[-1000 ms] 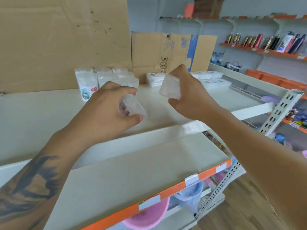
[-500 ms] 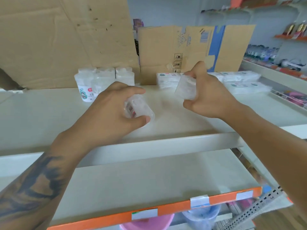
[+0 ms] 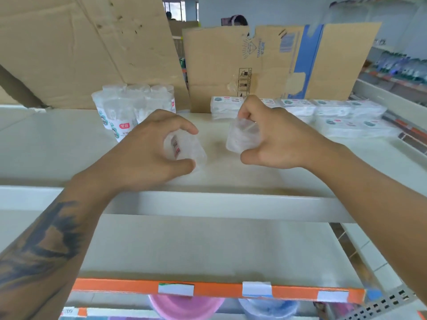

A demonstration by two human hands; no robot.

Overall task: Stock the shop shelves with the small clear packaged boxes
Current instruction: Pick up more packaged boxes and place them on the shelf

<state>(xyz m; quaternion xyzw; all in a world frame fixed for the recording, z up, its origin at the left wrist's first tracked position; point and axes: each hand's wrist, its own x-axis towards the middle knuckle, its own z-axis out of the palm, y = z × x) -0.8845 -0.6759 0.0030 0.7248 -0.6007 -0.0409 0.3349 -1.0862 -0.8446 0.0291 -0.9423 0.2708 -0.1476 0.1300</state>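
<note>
My left hand [image 3: 147,155] and right hand [image 3: 275,142] each grip a clear box [image 3: 184,151] over the shelf [image 3: 69,144]; stocked tubs [image 3: 129,107] sit at eleven o'clock, so I judge much is left.

Two small clear boxes over the upper shelf [image 3: 69,144]. Left clear box [image 3: 184,151]: tilted, barcode label with red mark on its side, gripped between finger and thumb. Right clear box [image 3: 242,137]: tilted, ribbed contents blurred, also gripped. The two are apart, near mid-shelf.
</note>
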